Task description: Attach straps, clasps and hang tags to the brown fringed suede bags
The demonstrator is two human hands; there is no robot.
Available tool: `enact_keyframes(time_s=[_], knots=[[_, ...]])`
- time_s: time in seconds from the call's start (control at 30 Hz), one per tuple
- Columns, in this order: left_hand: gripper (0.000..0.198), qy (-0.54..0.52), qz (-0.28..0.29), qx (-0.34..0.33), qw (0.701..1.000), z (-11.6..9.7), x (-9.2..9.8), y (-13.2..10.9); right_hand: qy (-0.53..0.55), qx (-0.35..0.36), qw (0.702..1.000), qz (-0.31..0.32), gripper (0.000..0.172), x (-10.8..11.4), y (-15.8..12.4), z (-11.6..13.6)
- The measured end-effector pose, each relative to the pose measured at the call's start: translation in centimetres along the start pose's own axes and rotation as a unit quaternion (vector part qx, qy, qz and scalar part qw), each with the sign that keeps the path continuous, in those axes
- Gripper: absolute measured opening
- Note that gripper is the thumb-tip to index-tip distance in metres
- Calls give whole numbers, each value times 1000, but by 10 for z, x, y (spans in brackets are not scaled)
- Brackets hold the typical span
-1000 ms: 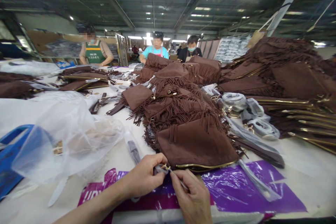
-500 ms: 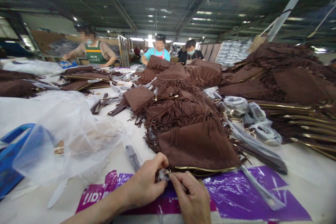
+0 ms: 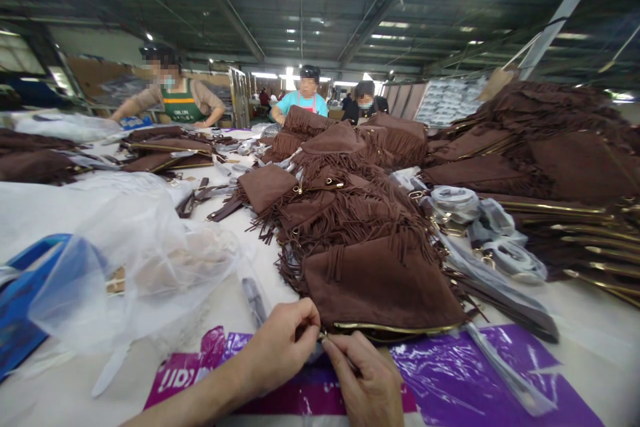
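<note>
A brown fringed suede bag [image 3: 385,287] lies in front of me, its gold zipper edge toward me. At the zipper's left end, my left hand [image 3: 280,343] is closed, fingertips curled together; what it pinches is mostly hidden. Thumb and forefinger of my right hand [image 3: 367,377] pinch a small gold metal fitting [image 3: 323,334] right beside the left fingertips. I cannot tell whether the fitting is joined to the bag. Under both hands lies a purple and magenta printed plastic bag [image 3: 450,373].
More fringed bags are heaped behind and at the right [image 3: 575,153]. Plastic-wrapped strap coils [image 3: 515,257] lie right of the bag. At the left are a crumpled translucent sheet [image 3: 150,267] and a blue container [image 3: 30,313]. Several people work across the table, one in a green apron [image 3: 181,103].
The left fingers have curled tighter, and the clear plastic seen between the hands is now mostly hidden. My right hand has barely moved. The view has shifted slightly.
</note>
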State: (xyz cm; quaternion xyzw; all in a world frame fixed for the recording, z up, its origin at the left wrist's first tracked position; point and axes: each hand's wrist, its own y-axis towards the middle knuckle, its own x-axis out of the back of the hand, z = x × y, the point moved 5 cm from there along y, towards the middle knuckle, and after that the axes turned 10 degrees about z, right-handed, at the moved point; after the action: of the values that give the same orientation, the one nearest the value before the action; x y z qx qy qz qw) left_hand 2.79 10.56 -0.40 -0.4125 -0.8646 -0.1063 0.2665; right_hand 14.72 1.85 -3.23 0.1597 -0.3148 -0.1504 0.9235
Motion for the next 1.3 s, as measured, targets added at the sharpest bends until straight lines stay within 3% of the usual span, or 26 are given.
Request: enact_keyframes(time_s=[0.27, 0.57, 0.7, 0.8, 0.93, 1.03, 1.13, 1.23, 1.3], knots=[[12, 102, 21, -16, 994, -3, -5, -2, -26, 8, 1000, 4, 46, -2, 1, -1], [16, 44, -39, -32, 998, -1, 4, -4, -24, 43, 999, 23, 32, 9, -8, 2], [12, 46, -62, -60, 995, -2, 5, -6, -56, 96, 994, -9, 26, 18, -3, 14], [12, 48, -68, -67, 994, -4, 6, -7, -139, 112, 984, 27, 35, 17, 12, 26], [12, 63, -66, -62, 994, -6, 8, -8, -208, 107, 966, 107, 32, 10, 35, 36], [12, 52, -70, -56, 995, -7, 11, -9, -110, 74, 980, 148, 28, 10, 48, 34], [13, 22, -63, -71, 995, -10, 13, -10, 81, -11, 978, 191, 24, 13, 57, 22], [4, 7, -9, -93, 996, -13, 8, -7, 298, -141, 919, 216, 28, 14, 56, 5], [6, 8, 19, -105, 994, -14, 4, -4, 372, -184, 886, 205, 33, 14, 54, -2]])
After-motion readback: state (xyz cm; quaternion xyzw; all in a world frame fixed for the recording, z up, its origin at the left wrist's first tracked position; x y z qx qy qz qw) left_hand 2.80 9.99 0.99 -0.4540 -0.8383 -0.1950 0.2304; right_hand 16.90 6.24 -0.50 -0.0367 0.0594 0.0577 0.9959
